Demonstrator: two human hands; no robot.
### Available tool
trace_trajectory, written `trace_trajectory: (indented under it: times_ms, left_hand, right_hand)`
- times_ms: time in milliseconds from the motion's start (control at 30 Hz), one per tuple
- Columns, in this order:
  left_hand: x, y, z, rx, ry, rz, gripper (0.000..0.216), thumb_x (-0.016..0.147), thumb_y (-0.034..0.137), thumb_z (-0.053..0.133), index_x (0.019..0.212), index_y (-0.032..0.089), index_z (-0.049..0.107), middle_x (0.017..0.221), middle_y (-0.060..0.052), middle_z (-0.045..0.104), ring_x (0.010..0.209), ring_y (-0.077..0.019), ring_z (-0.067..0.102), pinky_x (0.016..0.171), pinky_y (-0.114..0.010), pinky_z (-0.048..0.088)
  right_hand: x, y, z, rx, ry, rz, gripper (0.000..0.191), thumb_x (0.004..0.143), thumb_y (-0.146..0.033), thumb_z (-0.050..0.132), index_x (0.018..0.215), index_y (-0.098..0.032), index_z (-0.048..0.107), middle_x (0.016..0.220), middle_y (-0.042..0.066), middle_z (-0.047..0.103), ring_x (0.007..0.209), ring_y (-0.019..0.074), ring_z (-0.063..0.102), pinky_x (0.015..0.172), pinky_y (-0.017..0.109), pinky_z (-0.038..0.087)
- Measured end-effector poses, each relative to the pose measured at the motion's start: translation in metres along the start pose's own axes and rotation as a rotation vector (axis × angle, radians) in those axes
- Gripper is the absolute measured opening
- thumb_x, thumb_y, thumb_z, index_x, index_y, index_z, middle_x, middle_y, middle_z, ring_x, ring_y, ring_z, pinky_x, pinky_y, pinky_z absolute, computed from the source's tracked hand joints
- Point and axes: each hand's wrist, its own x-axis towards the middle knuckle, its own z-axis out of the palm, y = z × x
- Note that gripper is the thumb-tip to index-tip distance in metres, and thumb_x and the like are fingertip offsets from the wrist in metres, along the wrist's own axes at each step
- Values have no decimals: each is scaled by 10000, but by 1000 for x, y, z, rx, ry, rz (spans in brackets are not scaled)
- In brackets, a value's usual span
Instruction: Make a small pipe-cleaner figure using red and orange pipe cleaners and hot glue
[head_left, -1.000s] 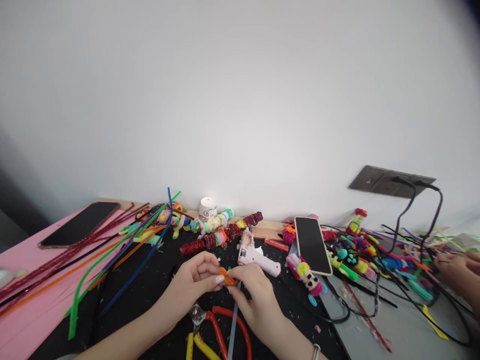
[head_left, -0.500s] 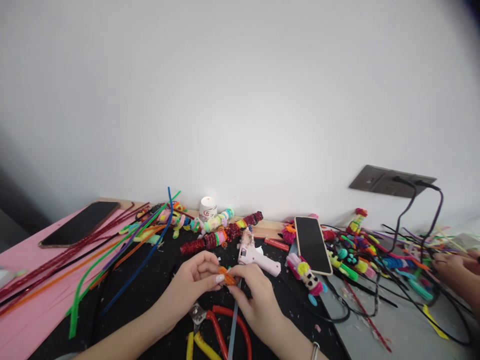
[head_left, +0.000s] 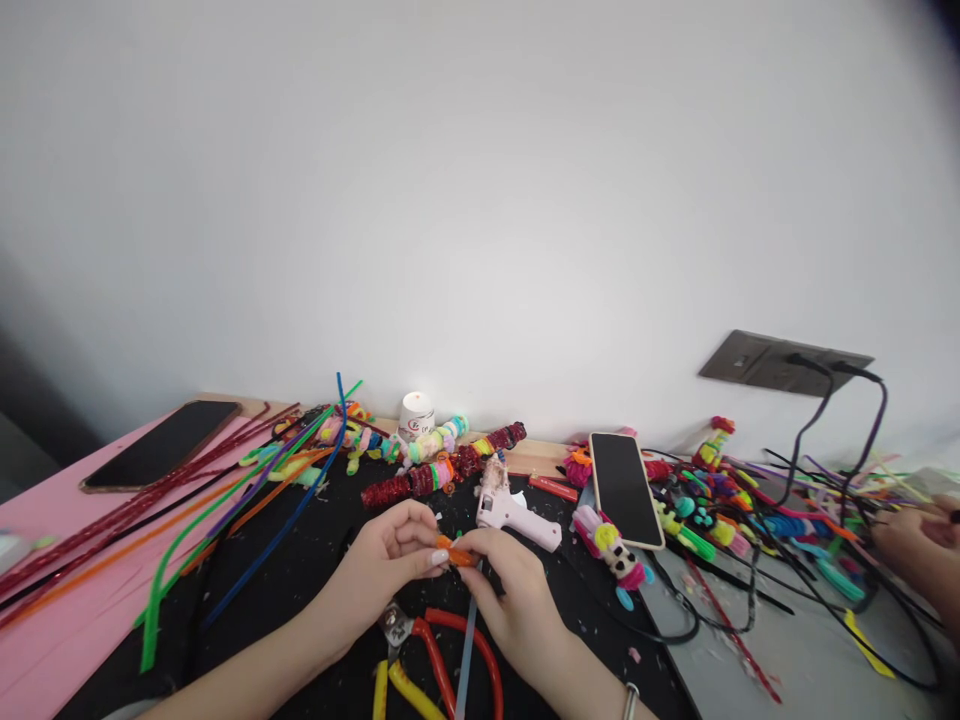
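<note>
My left hand [head_left: 386,565] and my right hand [head_left: 510,595] meet above a black mat [head_left: 300,590], both pinching a small orange pipe-cleaner coil [head_left: 455,553] between the fingertips. A pale glue stick [head_left: 467,650] runs down from under my right hand. Pliers with red and yellow handles [head_left: 427,660] lie just below my hands. A pink glue gun [head_left: 514,510] rests right behind them.
Long pipe cleaners [head_left: 225,500] fan out on the left over a pink sheet [head_left: 52,620] beside a phone [head_left: 161,445]. A second phone [head_left: 625,488], finished pipe-cleaner figures [head_left: 442,465] and cables [head_left: 825,440] crowd the right. Another person's hands [head_left: 919,545] work at the far right.
My fingers have shifted slightly on the orange coil, which now lies flatter. The other person's hands moved a little at the right edge.
</note>
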Motion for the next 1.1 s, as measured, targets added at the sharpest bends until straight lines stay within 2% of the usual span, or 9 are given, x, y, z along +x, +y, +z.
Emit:
trace_trajectory:
  times_ms: [200,400,567,867,1100]
  left_hand:
    - [3,-3,-2,21,-4,12,306,658,225,797,822,177,543,712,45,700,688,-99,637,685,-214,509]
    - [4,-9,-9,213,-32,175,180,752,194,708,845,184,554,781,10,708,782,-131,659,745,-236,498]
    - [2,-9,-12,329,-23,225,160,787,178,644,917,202,553,884,-17,706,898,-171,672,821,-280,512]
    - [1,0,-13,673,-48,323,123,818,189,562,933,222,591,897,-6,690,880,-175,675,835,-290,529]
    - [1,-1,-13,714,-49,332,104,840,225,536,934,232,580,901,-5,707,889,-183,681,851,-301,534]
  right_hand:
    - [2,0,0,18,-5,16,218,862,-42,529,1007,-191,596,923,51,660,847,175,618,764,262,496]
    - [2,1,2,48,53,4,228,875,-37,523,1016,-193,612,921,44,666,839,156,622,762,232,496]
    - [3,1,0,62,63,-3,240,888,-33,512,1019,-199,623,948,45,673,880,151,629,801,229,495]
    - [4,3,1,55,73,-7,236,876,-29,525,998,-202,630,930,40,676,869,150,631,800,228,505]
    - [3,2,2,36,70,9,233,867,-42,529,1007,-200,625,930,44,679,861,162,639,787,248,519]
